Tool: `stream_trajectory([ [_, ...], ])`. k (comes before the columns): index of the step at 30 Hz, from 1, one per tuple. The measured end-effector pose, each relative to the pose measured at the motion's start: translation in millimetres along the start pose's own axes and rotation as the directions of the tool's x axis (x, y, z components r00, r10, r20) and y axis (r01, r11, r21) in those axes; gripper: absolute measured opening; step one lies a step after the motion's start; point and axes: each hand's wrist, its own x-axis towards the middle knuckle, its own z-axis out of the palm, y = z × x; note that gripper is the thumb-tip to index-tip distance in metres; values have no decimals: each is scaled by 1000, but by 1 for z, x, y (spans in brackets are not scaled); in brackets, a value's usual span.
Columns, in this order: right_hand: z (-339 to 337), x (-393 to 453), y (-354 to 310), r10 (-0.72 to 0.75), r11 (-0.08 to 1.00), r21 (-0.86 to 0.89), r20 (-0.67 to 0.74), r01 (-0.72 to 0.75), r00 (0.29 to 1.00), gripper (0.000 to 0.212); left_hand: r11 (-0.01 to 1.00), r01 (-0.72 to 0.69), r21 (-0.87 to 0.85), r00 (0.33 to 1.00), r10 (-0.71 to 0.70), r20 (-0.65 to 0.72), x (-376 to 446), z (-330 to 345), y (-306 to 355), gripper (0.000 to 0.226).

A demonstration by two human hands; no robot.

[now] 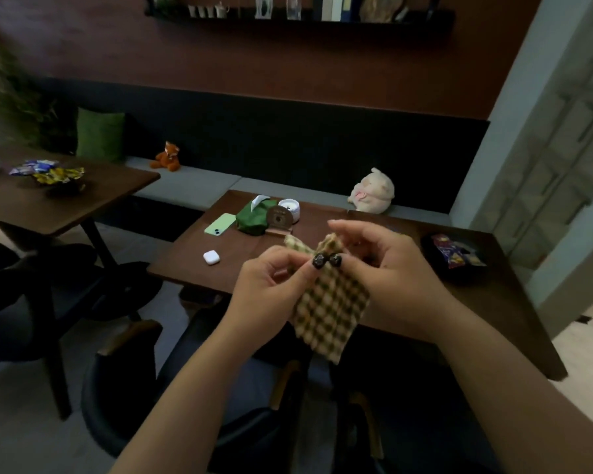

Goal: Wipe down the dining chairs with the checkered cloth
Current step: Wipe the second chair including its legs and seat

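The checkered cloth (pixel 329 313), brown and cream, hangs in front of me above the near edge of the dark wooden table (pixel 192 265). My left hand (pixel 271 289) pinches its upper left edge and my right hand (pixel 391 268) pinches its top right next to it, thumbs almost touching. Below my arms a dark dining chair (pixel 127 388) with wooden armrests is tucked at the table. A second dark chair (pixel 31 302) stands to the left.
On the table lie a green phone (pixel 220 224), a white earbud case (pixel 211 257), a green tissue pouch (pixel 254 217), a white jar (pixel 290 208) and a dark snack bowl (pixel 454 256). A bench with plush toys (pixel 372 193) runs behind. Another table (pixel 48 200) stands left.
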Motion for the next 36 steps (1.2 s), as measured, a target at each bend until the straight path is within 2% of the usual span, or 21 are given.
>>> stream_trajectory([
  [5, 13, 15, -10, 71, 995, 85, -125, -60, 990, 15, 998, 53, 43, 989, -58, 133, 20, -30, 3, 14],
  [8, 30, 23, -16, 93, 993, 96, -260, -71, 961, 12, 984, 67, 164, 968, -104, 230, 30, -54, 3, 35],
  [11, 45, 35, -25, 85, 995, 78, -365, -60, 927, 12, 972, 13, 236, 972, -68, 226, 48, -74, 7, 29],
  [12, 49, 39, -28, 78, 996, 73, -394, -53, 916, 13, 977, 1, 212, 969, -53, 240, 55, -81, 10, 25],
  [14, 56, 47, -34, 65, 997, 73, -463, -34, 884, 16, 998, 39, 51, 963, -51, 266, 66, -96, 17, 20],
  [16, 62, 53, -41, 63, 997, 78, -534, -25, 843, 21, 988, 101, -119, 949, -60, 308, 73, -112, 27, 21],
  [17, 65, 56, -45, 62, 997, 77, -557, -22, 828, 23, 981, 118, -152, 941, -61, 333, 75, -119, 31, 23],
  [20, 77, 60, -59, 2, 997, 69, -520, 40, 854, 24, 987, 106, -122, 932, -56, 357, 81, -138, 40, 38],
  [23, 89, 63, -75, -90, 992, 47, -411, 119, 907, 40, 996, 50, -67, 936, -23, 352, 87, -152, 45, 51],
  [27, 95, 70, -87, 85, 966, 259, -306, -3, 948, 47, 999, -50, -21, 936, 54, 347, 94, -163, 45, 38],
  [29, 93, 71, -87, 100, 977, 209, -328, -31, 939, 41, 996, -93, 6, 942, 86, 324, 98, -163, 42, 38],
  [32, 88, 71, -85, 27, 999, 28, -378, -18, 925, 21, 996, -85, 14, 943, 76, 323, 101, -158, 41, 45],
  [36, 77, 73, -81, 50, 999, 18, -410, -47, 911, 9, 993, -100, 65, 938, 72, 340, 104, -146, 44, 61],
])
